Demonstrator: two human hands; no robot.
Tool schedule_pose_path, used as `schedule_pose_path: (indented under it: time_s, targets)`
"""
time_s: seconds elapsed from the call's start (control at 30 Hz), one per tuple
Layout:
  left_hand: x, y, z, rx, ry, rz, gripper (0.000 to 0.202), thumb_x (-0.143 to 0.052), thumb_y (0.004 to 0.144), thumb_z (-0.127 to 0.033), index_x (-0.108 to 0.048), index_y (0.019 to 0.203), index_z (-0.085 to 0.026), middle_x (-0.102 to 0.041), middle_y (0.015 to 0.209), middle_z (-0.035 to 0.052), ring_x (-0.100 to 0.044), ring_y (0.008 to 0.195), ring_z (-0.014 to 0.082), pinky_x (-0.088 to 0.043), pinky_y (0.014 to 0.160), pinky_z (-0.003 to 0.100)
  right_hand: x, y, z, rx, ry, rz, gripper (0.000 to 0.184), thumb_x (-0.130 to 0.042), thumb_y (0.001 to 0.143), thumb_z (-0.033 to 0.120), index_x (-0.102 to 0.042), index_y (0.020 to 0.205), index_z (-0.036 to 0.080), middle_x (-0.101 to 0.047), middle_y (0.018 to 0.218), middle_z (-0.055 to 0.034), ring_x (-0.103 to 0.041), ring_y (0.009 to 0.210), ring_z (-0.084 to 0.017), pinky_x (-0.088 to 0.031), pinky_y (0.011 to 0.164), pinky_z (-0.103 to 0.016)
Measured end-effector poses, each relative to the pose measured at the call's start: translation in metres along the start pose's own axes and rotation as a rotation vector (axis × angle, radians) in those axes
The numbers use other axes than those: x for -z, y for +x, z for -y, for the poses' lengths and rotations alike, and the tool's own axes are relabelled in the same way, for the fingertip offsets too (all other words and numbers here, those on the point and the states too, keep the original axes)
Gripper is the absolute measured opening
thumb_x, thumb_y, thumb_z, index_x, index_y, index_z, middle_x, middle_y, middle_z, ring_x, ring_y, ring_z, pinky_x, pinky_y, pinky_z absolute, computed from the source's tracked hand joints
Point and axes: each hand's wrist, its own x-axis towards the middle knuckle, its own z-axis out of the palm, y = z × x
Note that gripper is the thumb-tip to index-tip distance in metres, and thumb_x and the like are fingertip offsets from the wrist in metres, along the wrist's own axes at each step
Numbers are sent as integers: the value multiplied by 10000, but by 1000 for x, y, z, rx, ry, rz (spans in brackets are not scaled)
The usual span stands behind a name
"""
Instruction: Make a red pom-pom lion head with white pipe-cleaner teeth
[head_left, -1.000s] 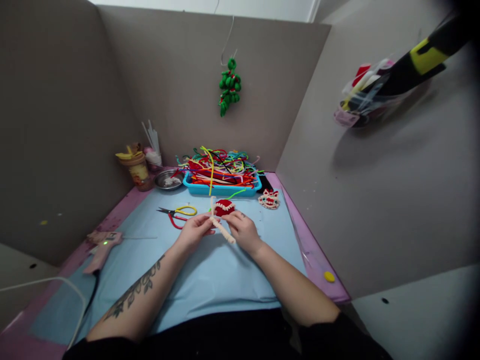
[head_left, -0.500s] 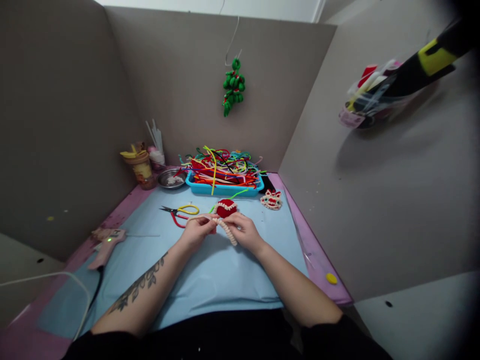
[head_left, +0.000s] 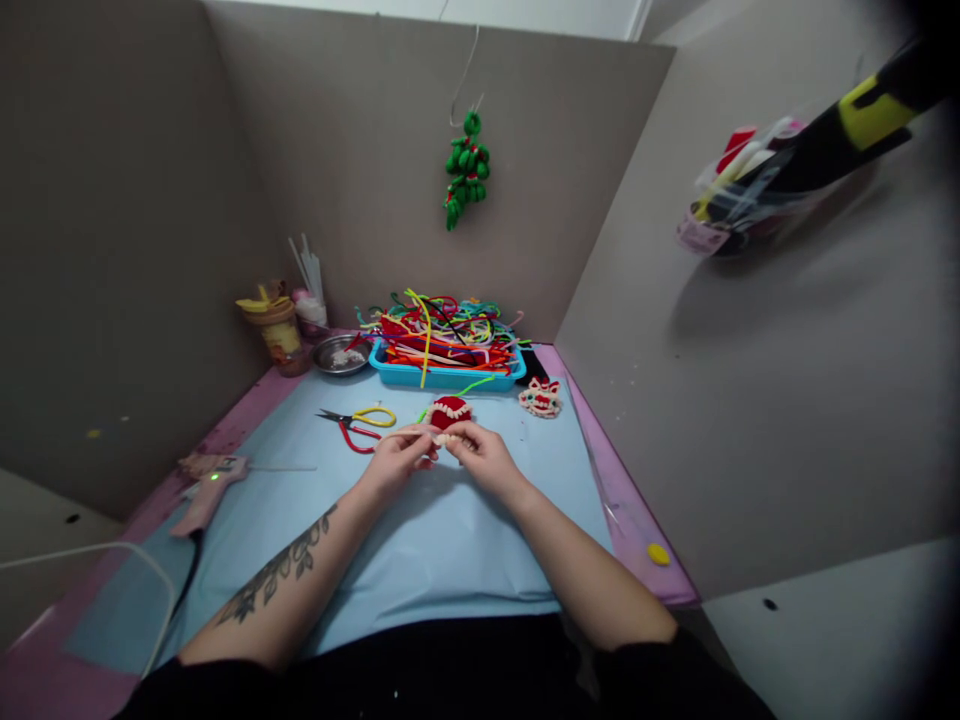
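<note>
Over the blue sheet (head_left: 450,540), both hands meet on a cream pipe cleaner (head_left: 442,440). My left hand (head_left: 397,465) is closed on its straight part, whose end sticks out leftward past the fingers. Closed round the coiled part is my right hand (head_left: 482,458), which covers most of the coil. Just beyond the fingertips lies a dark red round piece (head_left: 450,412) with a wavy cream trim. Left of it rest scissors (head_left: 352,422) with one yellow and one red handle. A red and cream lion-like face piece (head_left: 540,398) lies to the right.
A blue basket (head_left: 450,378) heaped with colourful pipe cleaners stands at the back. Beside it are a metal bowl (head_left: 341,355) and a cup (head_left: 277,335). A pink glue gun (head_left: 210,495) with its cord lies at left. Grey partitions (head_left: 360,160) enclose the table; a yellow piece (head_left: 658,555) sits at right.
The coiled part, which hung out below my hands, is now mostly hidden within my right hand's fingers. My right hand has turned and closed over it. My left hand stays nearly in place.
</note>
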Motion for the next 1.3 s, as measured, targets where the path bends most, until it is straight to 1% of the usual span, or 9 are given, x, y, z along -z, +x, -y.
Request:
schedule_pose_path:
  time_s: [0.13,0.33,0.47,0.63,0.73,0.87,0.97,1.07,1.3]
  targets:
    - [2,2,-2,14,-140,-2,301,-800,626,-326,-679,837,-148,-594,674,4,-544,620,107,-462,547,211,2,0,2,13,0,17,265,-597,807,399,-655,902,159,-628,756,-14,-534,653,-120,-414,601,-235]
    - [3,1,-2,22,-146,-35,282,-825,588,-303,-688,752,-119,-567,610,-8,-492,542,72,-439,510,187,3,0,1,-43,66,78,332,-592,801,446,-654,952,157,-580,663,7,-476,560,-104,-389,542,-232]
    - [2,1,-1,10,-142,-49,262,-809,609,-314,-659,693,-117,-568,611,-6,-499,542,68,-440,503,176,3,1,-2,-12,70,67,322,-585,804,434,-652,960,159,-591,694,-3,-467,562,-101,-374,539,-231]
    - [1,0,-1,62,-126,-72,290,-812,583,-304,-643,746,-133,-587,656,-12,-548,581,97,-482,527,208,4,0,-4,38,21,100,303,-588,813,410,-656,958,152,-626,786,-34,-515,659,-121,-402,605,-241]
    - [3,0,-3,99,-87,13,288,-810,583,-296,-624,725,-128,-584,643,-12,-536,544,89,-464,517,208,9,-1,-4,50,10,203,281,-577,831,386,-657,952,145,-641,855,-46,-518,672,-115,-407,617,-241]
    - [12,3,-7,121,26,177,263,-795,602,-292,-610,683,-124,-592,637,-1,-529,538,89,-422,510,202,18,-1,1,60,-63,384,253,-563,850,347,-670,959,145,-652,835,-36,-519,645,-105,-415,614,-241]
    - [18,7,-8,104,136,285,255,-776,631,-316,-618,680,-121,-593,608,1,-500,521,82,-382,506,202,23,-1,8,130,-132,526,235,-532,876,317,-684,949,153,-668,885,-52,-583,756,-134,-459,715,-276]
    - [18,8,-8,75,228,377,252,-747,670,-338,-615,682,-123,-596,589,7,-504,525,94,-372,521,216,24,-1,13,219,-209,613,225,-517,890,285,-695,941,156,-668,923,-67,-606,868,-156,-462,827,-310]
    - [11,6,-6,48,250,292,303,-701,707,-400,-535,678,-147,-569,559,-13,-456,488,82,-322,492,209,24,-3,12,257,-287,625,225,-524,882,242,-667,1038,168,-649,965,-68,-599,897,-153,-463,834,-301]
